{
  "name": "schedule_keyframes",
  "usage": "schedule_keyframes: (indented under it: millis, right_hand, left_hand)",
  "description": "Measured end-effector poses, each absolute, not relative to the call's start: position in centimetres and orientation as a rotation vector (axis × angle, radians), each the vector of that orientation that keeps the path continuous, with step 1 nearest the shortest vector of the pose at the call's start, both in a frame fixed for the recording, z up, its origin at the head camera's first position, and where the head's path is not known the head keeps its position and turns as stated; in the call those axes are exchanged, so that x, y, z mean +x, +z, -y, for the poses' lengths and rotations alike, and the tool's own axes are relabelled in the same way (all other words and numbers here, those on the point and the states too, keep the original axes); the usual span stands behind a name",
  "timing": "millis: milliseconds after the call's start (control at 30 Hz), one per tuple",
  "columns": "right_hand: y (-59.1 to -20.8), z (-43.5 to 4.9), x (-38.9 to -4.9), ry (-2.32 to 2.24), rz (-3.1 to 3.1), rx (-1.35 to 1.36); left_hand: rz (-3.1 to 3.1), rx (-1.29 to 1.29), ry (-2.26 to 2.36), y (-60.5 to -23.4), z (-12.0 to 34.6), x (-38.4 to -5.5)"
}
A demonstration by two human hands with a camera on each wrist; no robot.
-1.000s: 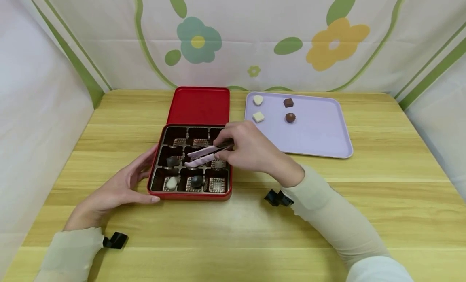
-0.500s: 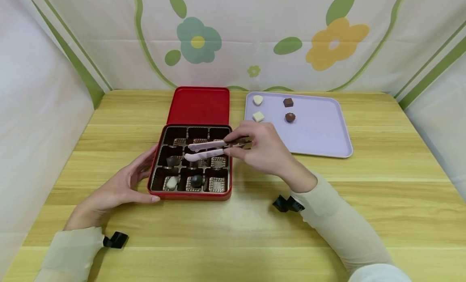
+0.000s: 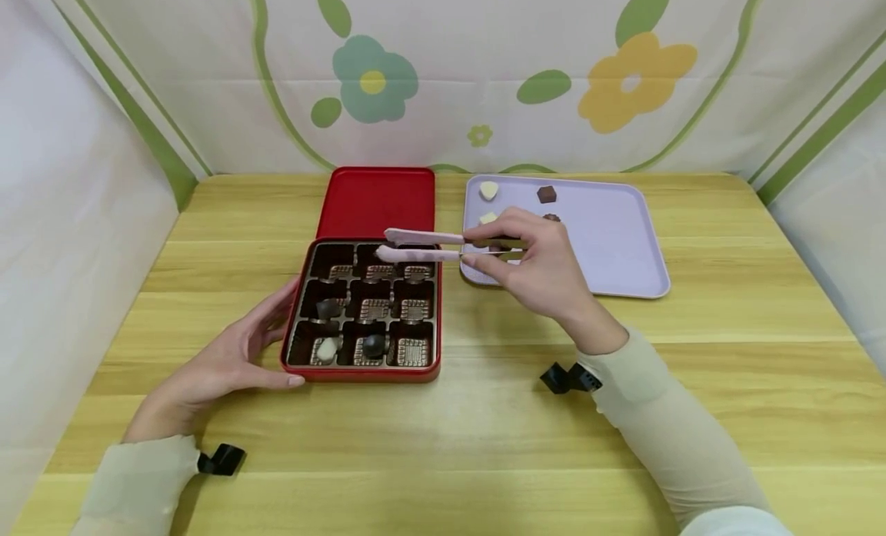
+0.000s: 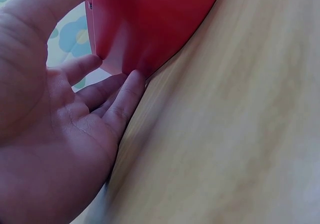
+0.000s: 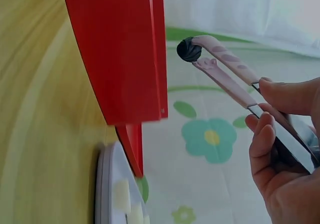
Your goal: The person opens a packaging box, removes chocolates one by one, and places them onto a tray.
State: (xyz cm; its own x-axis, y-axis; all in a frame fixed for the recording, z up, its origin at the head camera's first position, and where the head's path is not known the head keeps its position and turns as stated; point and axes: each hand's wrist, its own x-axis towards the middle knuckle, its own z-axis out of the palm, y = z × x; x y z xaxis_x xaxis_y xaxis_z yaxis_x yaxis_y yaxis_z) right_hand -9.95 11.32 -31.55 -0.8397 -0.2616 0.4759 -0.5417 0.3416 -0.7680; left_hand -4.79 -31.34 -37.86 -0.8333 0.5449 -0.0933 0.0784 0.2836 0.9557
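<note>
My right hand (image 3: 536, 263) pinches a pair of tongs (image 5: 227, 79) with pale pink tips. A dark round chocolate (image 5: 189, 50) sits between the tips in the right wrist view; from the head it is lost against the dark insert. The tongs reach over the back row of a red tin box (image 3: 363, 374) divided into square compartments. My left hand (image 3: 221, 359) rests at its left side, fingers (image 4: 125, 97) touching the red wall and thumb by the front corner. In the box lie a dark chocolate (image 3: 328, 309), a white one (image 3: 327, 350) and a dark ball (image 3: 374, 344).
The red lid (image 3: 379, 201) lies open behind the box. On the right, a lilac tray (image 3: 609, 251) bears two white chocolates (image 3: 488, 191), a brown one (image 3: 547, 194) and a round brown one (image 3: 551, 218) partly covered by my right hand. A patterned curtain (image 3: 450, 59) hangs behind the table.
My right hand has moved right and away from me, carrying the tongs from over the middle compartments to the back row. It now overlaps the tray. The left hand and box stay put.
</note>
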Motion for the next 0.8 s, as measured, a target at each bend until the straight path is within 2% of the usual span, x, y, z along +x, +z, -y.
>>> schedule_keyframes:
  millis: [467,800]
  right_hand:
    - [-33.1,-19.0,-10.2,1.520,2.378,0.339]
    - [-33.3,-26.6,-11.0,1.674,2.363,0.242]
  left_hand:
    - [-2.158,0.472,1.566,-37.8,31.3,-4.6]
    - [-2.133,0.479,1.560,-37.7,31.4,-4.6]
